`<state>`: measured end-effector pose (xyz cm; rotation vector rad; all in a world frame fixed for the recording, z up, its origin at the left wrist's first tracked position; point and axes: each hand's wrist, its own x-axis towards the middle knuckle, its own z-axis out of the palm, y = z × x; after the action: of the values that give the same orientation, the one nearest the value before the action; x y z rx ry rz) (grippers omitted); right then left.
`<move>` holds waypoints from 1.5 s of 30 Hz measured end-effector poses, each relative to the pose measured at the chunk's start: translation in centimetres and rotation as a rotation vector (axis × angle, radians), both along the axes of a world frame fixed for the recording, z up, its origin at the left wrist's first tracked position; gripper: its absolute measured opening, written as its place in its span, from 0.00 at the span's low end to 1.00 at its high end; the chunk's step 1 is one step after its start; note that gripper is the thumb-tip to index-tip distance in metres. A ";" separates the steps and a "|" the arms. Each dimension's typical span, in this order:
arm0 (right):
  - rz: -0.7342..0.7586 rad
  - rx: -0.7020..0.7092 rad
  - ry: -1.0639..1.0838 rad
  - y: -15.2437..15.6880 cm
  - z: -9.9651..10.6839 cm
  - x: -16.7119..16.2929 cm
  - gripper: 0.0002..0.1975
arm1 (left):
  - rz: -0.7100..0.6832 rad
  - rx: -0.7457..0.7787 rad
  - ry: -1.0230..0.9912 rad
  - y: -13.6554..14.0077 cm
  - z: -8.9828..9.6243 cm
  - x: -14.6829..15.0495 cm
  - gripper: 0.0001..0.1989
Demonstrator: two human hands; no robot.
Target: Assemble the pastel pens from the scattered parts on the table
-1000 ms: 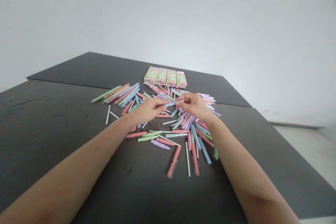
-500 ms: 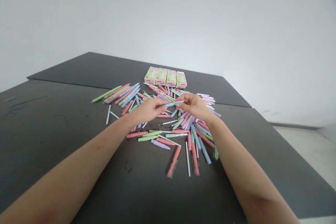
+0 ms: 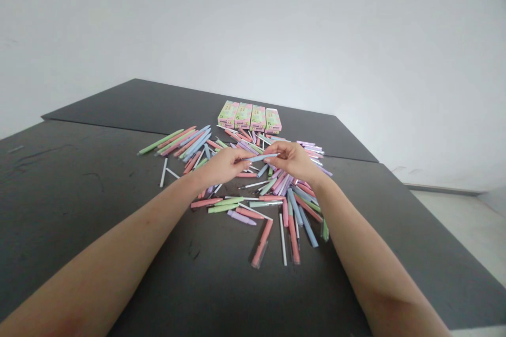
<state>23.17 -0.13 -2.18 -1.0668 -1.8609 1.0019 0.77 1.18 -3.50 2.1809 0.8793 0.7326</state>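
Observation:
Between my two hands lies a light blue pen [image 3: 259,158], held roughly level above the scattered pens. My left hand [image 3: 225,165] pinches its left end between thumb and fingers. The other end is gripped by my right hand [image 3: 291,159], its thumb and forefinger closed on the pen. Below and around them spreads a loose heap of pen parts in pink, green, blue and purple. A purple barrel [image 3: 242,217] and a pink barrel with a clear cap [image 3: 261,244] lie nearest me. A white refill tube [image 3: 283,239] is beside them.
Several small green and pink boxes [image 3: 249,116] marked 5 stand in a row behind the heap. To the left, coloured pens [image 3: 177,142] lie side by side. The dark table [image 3: 79,168] has a seam across it, with a white wall behind.
The blue pen looks straighter and more level between my fingers than before. Both hands stay in nearly the same place, and the things on the table have not moved.

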 end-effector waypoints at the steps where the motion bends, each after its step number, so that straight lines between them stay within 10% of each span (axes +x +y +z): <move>1: -0.016 -0.012 -0.010 0.0 -0.2 -0.1 0.15 | 0.011 0.020 0.017 0.1 -0.2 0.0 0.17; 13: -0.166 0.014 -0.234 -0.1 -0.8 -0.9 0.25 | 0.148 0.182 0.119 0.5 -1.1 -0.2 0.18; 23: -0.083 0.011 -0.063 0.0 -0.8 -0.9 0.12 | 0.099 0.172 0.106 0.8 -1.4 -0.4 0.17; 33: -0.132 -0.078 0.046 0.1 -1.0 -1.4 0.12 | 0.234 0.438 0.211 0.2 -1.5 0.0 0.17; 45: -0.147 -0.145 0.083 0.3 -1.7 -1.9 0.17 | 0.249 0.396 0.255 0.0 -1.0 0.0 0.18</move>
<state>21.31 0.21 -3.86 -1.2106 -1.6385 1.0902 0.74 1.14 -4.48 2.5847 1.2400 0.8141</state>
